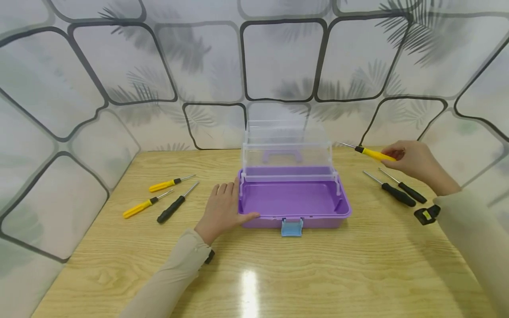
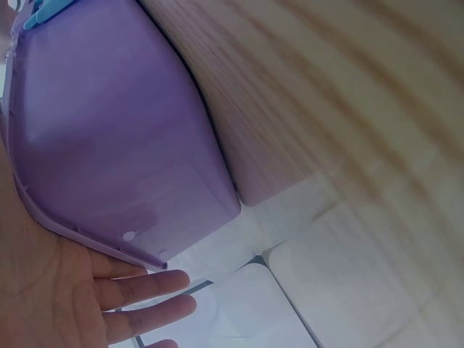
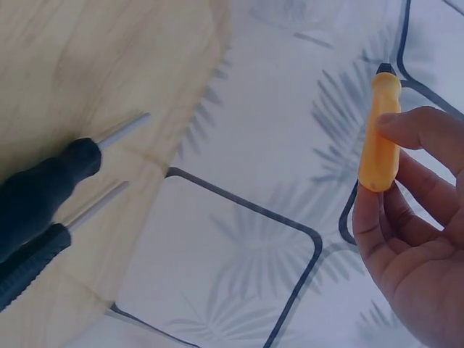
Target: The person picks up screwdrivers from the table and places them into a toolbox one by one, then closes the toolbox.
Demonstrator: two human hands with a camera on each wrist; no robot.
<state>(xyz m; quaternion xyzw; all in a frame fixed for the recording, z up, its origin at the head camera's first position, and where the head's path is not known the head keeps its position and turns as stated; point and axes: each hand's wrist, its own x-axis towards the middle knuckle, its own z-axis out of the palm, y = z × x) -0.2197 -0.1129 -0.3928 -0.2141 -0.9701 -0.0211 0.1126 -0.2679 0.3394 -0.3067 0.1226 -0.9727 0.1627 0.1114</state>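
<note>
At the centre of the head view stands a purple toolbox [image 1: 294, 198] with its clear lid [image 1: 286, 150] raised. My left hand [image 1: 224, 205] rests against the box's left side, thumb over the front rim; in the left wrist view its fingers [image 2: 156, 284] are straight beside the purple wall [image 2: 116, 138]. On the right, my right hand [image 1: 413, 161] pinches a yellow-handled screwdriver [image 1: 375, 153] above the table, its shaft pointing left. The right wrist view shows thumb and fingers on the yellow handle [image 3: 380, 138]. Two black-handled screwdrivers [image 1: 397, 194] lie below that hand.
Left of the box lie two yellow-handled screwdrivers [image 1: 161, 185] and a black-handled screwdriver [image 1: 171, 210]. A light-blue latch [image 1: 292, 227] hangs open at the box's front. Behind the wooden table [image 1: 302, 278] rises a patterned wall [image 1: 282, 62].
</note>
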